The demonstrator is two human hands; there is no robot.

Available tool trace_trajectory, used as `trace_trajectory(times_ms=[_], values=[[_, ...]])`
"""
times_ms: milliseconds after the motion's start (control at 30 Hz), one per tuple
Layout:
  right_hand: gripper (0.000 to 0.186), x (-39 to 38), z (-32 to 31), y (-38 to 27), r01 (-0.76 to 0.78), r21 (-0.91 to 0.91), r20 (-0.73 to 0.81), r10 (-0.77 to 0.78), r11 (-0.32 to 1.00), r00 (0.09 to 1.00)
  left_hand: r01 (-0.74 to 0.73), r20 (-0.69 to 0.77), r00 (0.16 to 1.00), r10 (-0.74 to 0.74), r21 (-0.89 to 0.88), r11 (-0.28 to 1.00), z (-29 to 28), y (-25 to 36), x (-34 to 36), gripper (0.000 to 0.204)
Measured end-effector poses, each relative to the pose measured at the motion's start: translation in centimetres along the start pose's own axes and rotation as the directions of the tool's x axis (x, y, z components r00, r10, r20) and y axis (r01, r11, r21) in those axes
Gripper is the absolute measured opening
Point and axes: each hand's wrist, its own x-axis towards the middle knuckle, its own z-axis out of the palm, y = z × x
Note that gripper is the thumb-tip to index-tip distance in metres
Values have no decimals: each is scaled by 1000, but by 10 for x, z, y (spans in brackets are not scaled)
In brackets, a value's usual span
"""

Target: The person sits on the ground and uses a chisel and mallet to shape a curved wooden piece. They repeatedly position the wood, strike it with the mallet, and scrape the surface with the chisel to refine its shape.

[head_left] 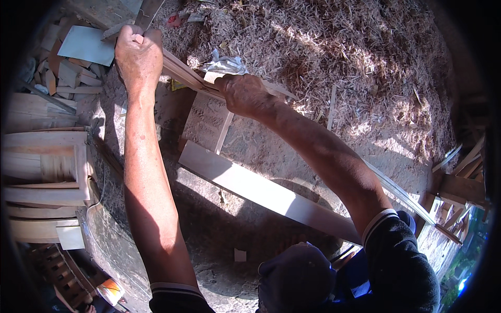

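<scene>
At the upper left, my left hand [139,60] is a closed fist around a long grooved wooden strip [181,69]. The strip slants down to the right and passes under my right hand [245,95], whose fingers are curled round it. A small pale piece [213,76] shows just beside the right fingers; whether they also grip it is hidden. Below the strip lies a short wide board [204,121]. Nearer to me, a long pale plank [261,189] runs at a slant under my right forearm.
Wood shavings [344,57] heap across the far ground, with a crumpled plastic bag [227,65] at their edge. Offcuts [73,73] and a white sheet [87,44] lie far left. Curved wooden frames [47,167] are stacked at left. Timber pieces [467,172] stand at right.
</scene>
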Motion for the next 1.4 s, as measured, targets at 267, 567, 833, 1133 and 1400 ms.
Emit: trace_trajectory(times_ms=[267,567,833,1133,1400], values=[[29,20,-38,-5,-7,-1,201,7,1000,980,46,35,998,-47,11,999,-3,4,0,12],[30,-1,-12,3,-1,-6,82,2,1000,997,51,16,999,-51,-14,999,1,0,-1,10],[35,3,-7,-5,-13,-86,93,21,996,995,13,-2,1000,-13,-6,1000,0,-2,-1,5],[29,27,-38,-5,4,-54,293,12,999,956,27,22,999,-28,40,999,-4,4,-1,5],[27,8,-55,-14,43,-123,256,-10,992,967,0,12,1000,0,-30,1000,-2,-3,-2,10]])
